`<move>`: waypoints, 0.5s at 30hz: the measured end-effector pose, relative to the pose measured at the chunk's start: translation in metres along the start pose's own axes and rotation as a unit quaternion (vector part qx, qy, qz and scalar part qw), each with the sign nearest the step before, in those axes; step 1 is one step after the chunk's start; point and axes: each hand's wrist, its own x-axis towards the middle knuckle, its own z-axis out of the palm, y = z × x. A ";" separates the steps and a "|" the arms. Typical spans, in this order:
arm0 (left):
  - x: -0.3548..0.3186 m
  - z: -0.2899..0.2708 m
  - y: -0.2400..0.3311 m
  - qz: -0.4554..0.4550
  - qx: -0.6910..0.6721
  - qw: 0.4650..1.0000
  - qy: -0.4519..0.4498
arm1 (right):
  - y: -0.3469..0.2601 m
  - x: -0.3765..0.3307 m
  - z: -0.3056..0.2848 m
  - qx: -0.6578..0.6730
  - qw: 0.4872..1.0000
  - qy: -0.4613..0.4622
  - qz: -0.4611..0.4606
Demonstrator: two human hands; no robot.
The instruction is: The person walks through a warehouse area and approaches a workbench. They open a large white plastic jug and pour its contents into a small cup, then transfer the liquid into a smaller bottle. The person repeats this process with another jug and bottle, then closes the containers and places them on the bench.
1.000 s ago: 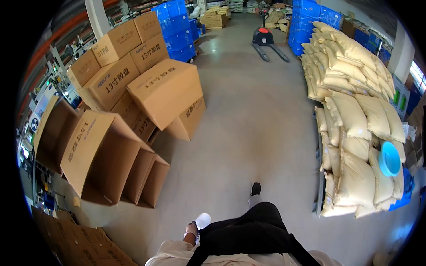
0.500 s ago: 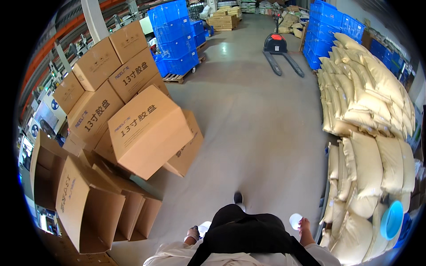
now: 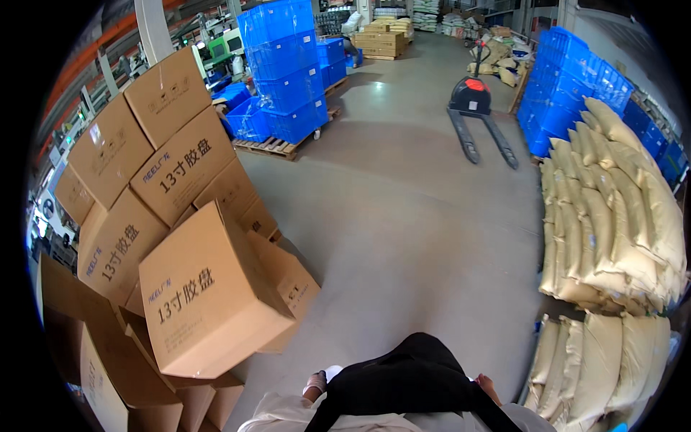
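Note:
My left hand (image 3: 315,383) hangs low beside my black-clad body (image 3: 410,381), with its fingers curled. A small white thing (image 3: 332,372) shows right next to it, and I cannot tell whether the hand holds it. Only a small part of my right hand (image 3: 488,387) shows at my other side, next to the sacks, and its fingers are hidden. Closest to my left hand is a large tilted cardboard box (image 3: 205,295).
Stacked brown cardboard boxes (image 3: 165,165) and open cartons (image 3: 108,360) fill the left. Tan sacks (image 3: 612,237) are piled on the right. Blue crates on a wooden pallet (image 3: 284,79), more blue crates (image 3: 576,79) and a pallet jack (image 3: 471,97) stand ahead on the grey concrete floor (image 3: 410,216).
The view has moved forward along the aisle. The box stack is nearer on the left, the pallet jack and blue crates are larger, and the blue bowl on the sacks has left the view.

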 end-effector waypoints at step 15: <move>0.159 -0.169 0.342 -0.057 -0.070 0.994 0.068 | -0.410 0.393 0.169 0.079 0.987 -0.044 0.132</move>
